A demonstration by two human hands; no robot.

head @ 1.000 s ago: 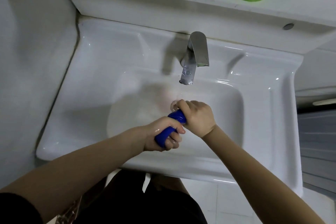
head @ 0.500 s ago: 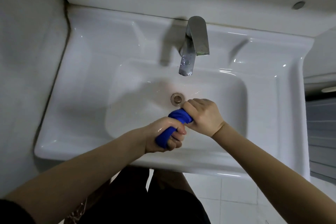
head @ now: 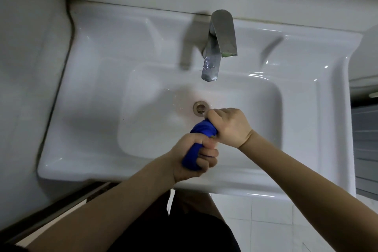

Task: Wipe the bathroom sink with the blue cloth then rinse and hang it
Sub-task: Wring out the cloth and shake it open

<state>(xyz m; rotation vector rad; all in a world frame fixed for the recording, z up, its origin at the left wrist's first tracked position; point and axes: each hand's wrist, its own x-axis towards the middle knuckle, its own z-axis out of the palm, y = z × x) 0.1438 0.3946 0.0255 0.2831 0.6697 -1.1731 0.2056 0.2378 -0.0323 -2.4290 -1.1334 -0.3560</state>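
Head view: both fists are clamped on the blue cloth (head: pixel 201 139), the left hand (head: pixel 194 158) on its near end, the right hand (head: pixel 229 127) on its far end, above the near part of the sink (head: pixel 143 51) basin. Wiping and rinsing look done; wringing appears underway, hanging remains. The cloth's twisted roll runs near-left to far-right, toward the drain (head: pixel 200 108).

Both forearms are bare from the elbow down, with no watch, ring or band showing on either wrist. A dark sleeve edge (head: pixel 12 248) shows at the left upper arm. Below, the person wears dark, plain clothing (head: pixel 163 229) over the lower body.
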